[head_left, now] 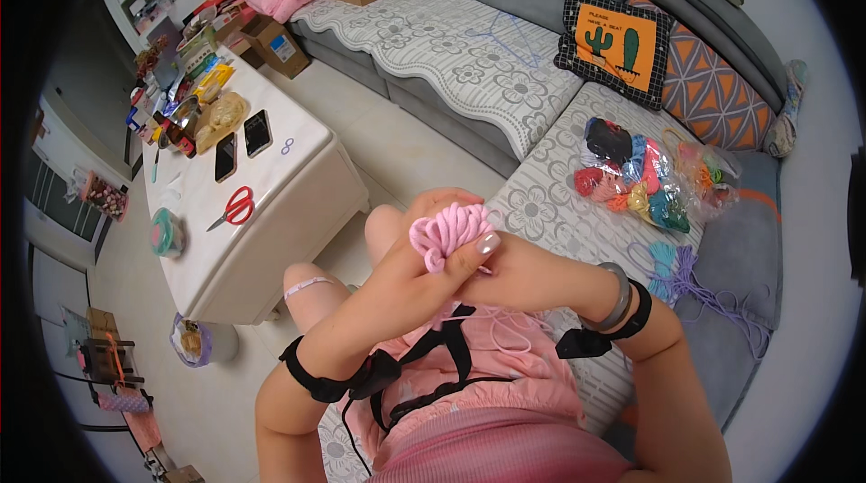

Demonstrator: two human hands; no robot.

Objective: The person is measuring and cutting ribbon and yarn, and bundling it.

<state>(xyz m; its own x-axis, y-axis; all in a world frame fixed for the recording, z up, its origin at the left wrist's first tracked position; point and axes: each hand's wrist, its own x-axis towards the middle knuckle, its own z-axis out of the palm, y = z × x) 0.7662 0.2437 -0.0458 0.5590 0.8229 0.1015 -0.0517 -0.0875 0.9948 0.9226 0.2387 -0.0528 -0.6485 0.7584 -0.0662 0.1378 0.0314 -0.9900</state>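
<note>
A looped bundle of pink cord (452, 234) is held over my lap between both hands. My left hand (433, 270) is closed on the bundle, its thumb pressed over the loops. Against it from the right lies my right hand (514, 273), whose fingers are mostly hidden behind the bundle and the other hand. Thin pink strands (511, 334) trail below the hands onto my pink shorts. To the right on the sofa lie purple cord (687, 273) and a light blue cord bundle (662, 263). Behind them is a clear plastic bag of coloured cords (636, 178).
On the white table (291, 172) at the left are red-handled scissors (238, 205), two phones (257, 133), a lidded tub (167, 233) and food packages. A waste bin (210, 342) stands beside it. The sofa holds a cactus cushion (612, 47) and a clothes hanger (507, 33).
</note>
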